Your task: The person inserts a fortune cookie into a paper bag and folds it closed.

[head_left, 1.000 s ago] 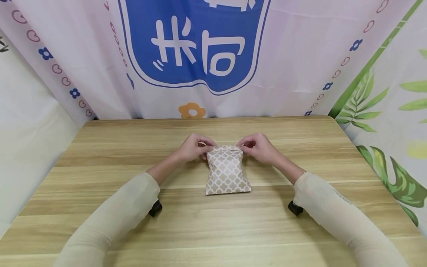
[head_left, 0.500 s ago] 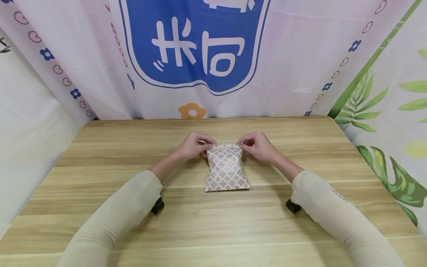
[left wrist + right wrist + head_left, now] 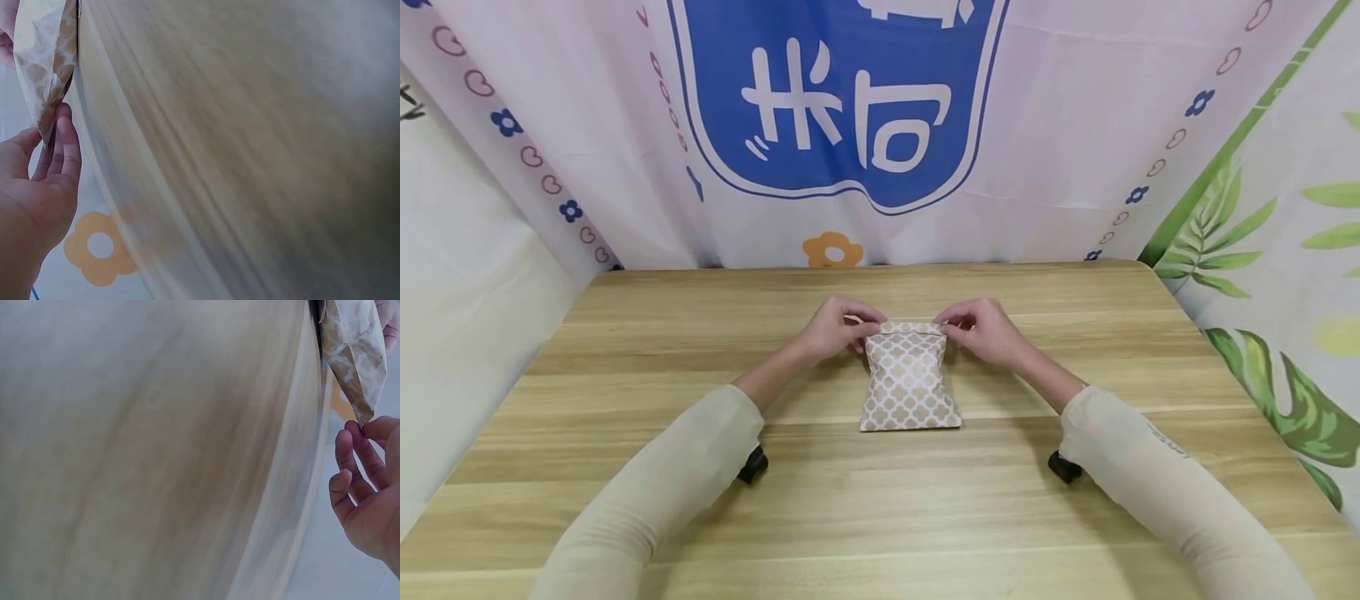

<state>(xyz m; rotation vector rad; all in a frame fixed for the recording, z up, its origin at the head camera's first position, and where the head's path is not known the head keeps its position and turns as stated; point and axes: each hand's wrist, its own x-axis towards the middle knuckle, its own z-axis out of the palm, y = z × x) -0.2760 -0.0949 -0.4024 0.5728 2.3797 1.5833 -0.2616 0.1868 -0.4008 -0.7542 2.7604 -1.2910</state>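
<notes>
A small paper bag (image 3: 912,383), tan with a white lattice pattern, lies near the middle of the table. Its far end is folded over into a narrow flap (image 3: 913,328). My left hand (image 3: 838,327) pinches the left corner of that folded end between thumb and fingers. At the opposite corner my right hand (image 3: 981,329) pinches the flap in the same way. In the left wrist view the bag (image 3: 47,56) bulges and tapers to the edge held by the thumb. The right wrist view shows the bag (image 3: 356,356) narrowing to the right fingertips. What the bag contains is hidden.
The wood-grain table (image 3: 880,517) ends at a pale curtain (image 3: 1052,150) with a blue printed emblem. A leaf-print cloth (image 3: 1285,275) hangs along the right side. Dark wrist mounts (image 3: 752,465) show below the sleeves.
The bag has shifted very slightly away from me, and the folded flap at its far end looks straighter and flatter. Both hands keep their pinch on the corners.
</notes>
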